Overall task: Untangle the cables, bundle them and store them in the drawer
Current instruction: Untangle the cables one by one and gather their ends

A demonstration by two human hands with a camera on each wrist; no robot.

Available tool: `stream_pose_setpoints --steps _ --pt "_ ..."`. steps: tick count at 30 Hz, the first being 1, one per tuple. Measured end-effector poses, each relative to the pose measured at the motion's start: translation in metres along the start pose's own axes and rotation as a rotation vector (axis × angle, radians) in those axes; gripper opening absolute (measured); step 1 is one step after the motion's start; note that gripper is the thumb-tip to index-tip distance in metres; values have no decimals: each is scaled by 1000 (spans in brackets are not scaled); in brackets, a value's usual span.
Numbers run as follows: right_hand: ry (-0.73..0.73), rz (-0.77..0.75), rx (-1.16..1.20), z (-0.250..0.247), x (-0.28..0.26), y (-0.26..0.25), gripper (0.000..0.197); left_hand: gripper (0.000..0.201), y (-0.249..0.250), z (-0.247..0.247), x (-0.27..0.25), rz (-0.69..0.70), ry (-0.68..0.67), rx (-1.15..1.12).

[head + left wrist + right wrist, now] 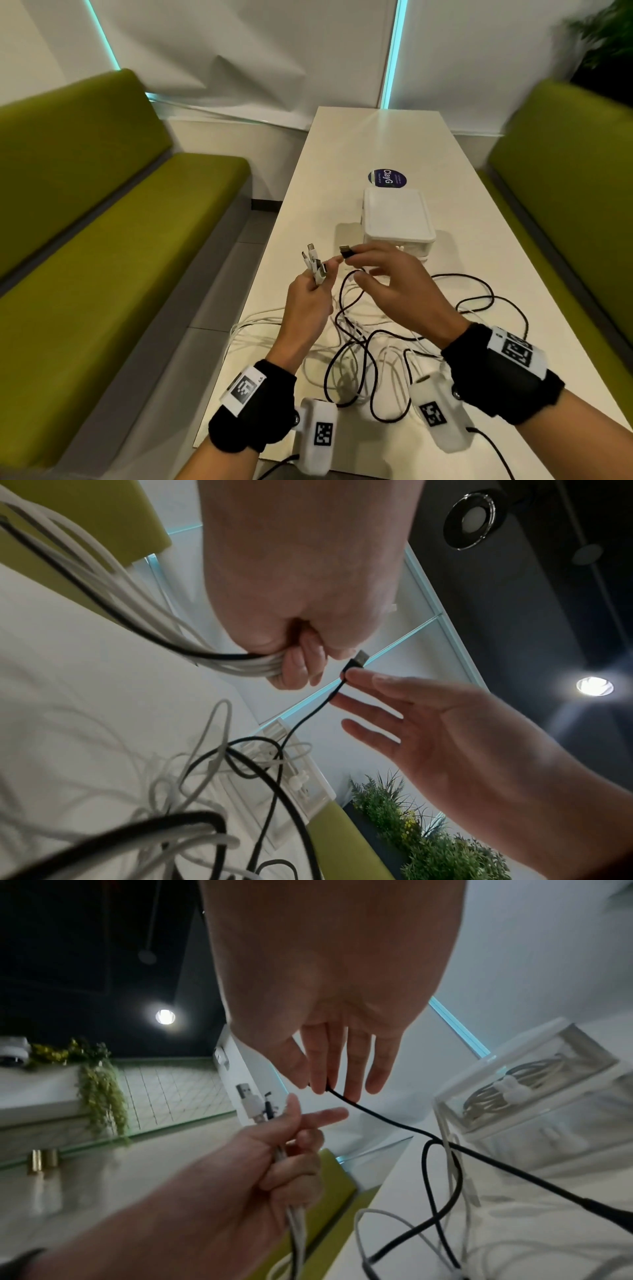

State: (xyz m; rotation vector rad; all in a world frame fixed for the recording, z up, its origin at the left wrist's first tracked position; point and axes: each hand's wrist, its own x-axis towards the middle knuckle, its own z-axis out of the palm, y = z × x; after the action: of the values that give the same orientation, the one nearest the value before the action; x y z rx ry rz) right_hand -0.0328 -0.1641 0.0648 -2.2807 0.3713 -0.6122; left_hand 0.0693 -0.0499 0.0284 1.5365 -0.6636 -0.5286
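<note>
Here, in the head view, thin round cables (370, 346), white ones and black ones, lie in loose crossing loops on the smooth cream-white desk (376, 137). The left hand (305, 305) is raised above them with its fingers curled round a bunch of white cable ends, whose flat metal plugs (313, 263) stick up and fan out. The right hand (394, 284) is just beside it; the thumb and first finger pinch a black plug (346, 251), and the other fingers are spread and relaxed. Behind the hands stands a white plastic drawer box (397, 219) with rounded corners, and behind it a dark round sticker (387, 178) lies on the desk. Green padded benches (102, 222) stand on both sides.

From the left wrist, the left hand (301, 615) is a fist clamped on several white cables and one black cable (103, 599). The black plug (358, 660) sits at the fingertips of the right hand (428, 723), and its cord hangs down in a curve to the tangle on the desk.

From the right wrist, the black cord (377, 1118) leaves the right fingertips (320, 1080) and runs to the desk. The left hand (274, 1156) grips the white bunch, a white plug (250, 1099) standing above the thumb. The drawer box (534, 1091) has clear walls, and a coiled bundle (507, 1085) with a white tie lies inside it.
</note>
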Motion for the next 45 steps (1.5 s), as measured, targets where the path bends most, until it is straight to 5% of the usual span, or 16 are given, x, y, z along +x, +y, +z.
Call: stream_pose_setpoints --steps 7,16,19,22,25,30,32,34,36,40,45 --pt "-65 65 279 -9 -10 -20 60 19 13 -1 1 95 -5 -61" --pt "-65 223 522 2 -24 -15 50 3 0 -12 8 133 -46 60" --pt "4 158 238 25 -56 -22 43 15 -3 -14 6 124 51 41" --pt "-314 93 -284 58 -91 -22 56 33 -5 -17 4 95 116 78" --pt "-541 149 -628 78 -101 17 64 29 -7 -23 1 85 145 67" --pt "-519 -6 -870 49 -78 64 56 38 -13 -32 2 34 155 16" --pt "-564 -4 -857 37 -62 62 68 44 -15 -33 -1 24 145 26" --pt "-591 -23 -795 29 -52 63 57 48 -16 -34 -4 18 146 25" --pt "-547 43 -654 26 -43 52 41 48 -19 -35 -5 5 149 24" --pt "-241 -12 -428 37 -34 20 54 42 -20 -33 -7 16 154 -25" --pt "-122 -79 -313 73 -39 -7 48 60 -21 -38 -7 -3 159 -92"
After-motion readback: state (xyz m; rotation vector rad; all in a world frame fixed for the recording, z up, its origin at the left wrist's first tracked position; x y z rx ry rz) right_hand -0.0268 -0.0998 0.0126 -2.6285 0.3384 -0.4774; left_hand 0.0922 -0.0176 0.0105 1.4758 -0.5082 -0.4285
